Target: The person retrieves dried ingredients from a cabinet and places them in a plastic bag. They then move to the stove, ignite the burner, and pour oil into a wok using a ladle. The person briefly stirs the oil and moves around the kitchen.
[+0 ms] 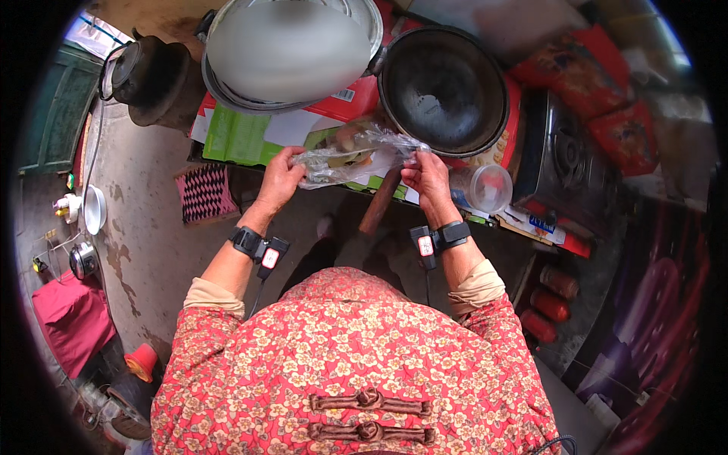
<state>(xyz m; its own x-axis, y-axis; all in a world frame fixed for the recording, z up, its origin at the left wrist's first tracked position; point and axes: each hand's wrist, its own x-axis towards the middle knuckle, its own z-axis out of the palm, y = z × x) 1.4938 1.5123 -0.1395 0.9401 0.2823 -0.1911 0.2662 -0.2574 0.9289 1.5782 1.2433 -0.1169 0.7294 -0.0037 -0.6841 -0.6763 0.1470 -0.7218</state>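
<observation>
A clear plastic bag (pixel 341 162) is stretched between my two hands at the near edge of the worktop. My left hand (pixel 282 176) pinches its left side, and my right hand (pixel 425 173) pinches its gathered right end. Something brownish and yellow-green shows through or behind the film; what it is I cannot tell. Just beyond my right hand stands a dark wok (pixel 443 91), whose inside looks shiny. Under the bag a brown wooden handle (pixel 380 202) juts out past the edge. A clear round plastic tub (pixel 490 189) sits right of my right hand.
A large metal pan (pixel 244 105), partly blurred, stands at the back left. Further left is a blackened kettle (pixel 151 74). A black gas stove (pixel 563 153) is at the right. Green and red cardboard (pixel 236 133) covers the worktop. A pink-and-black patterned stool seat (pixel 205 193) is below, left.
</observation>
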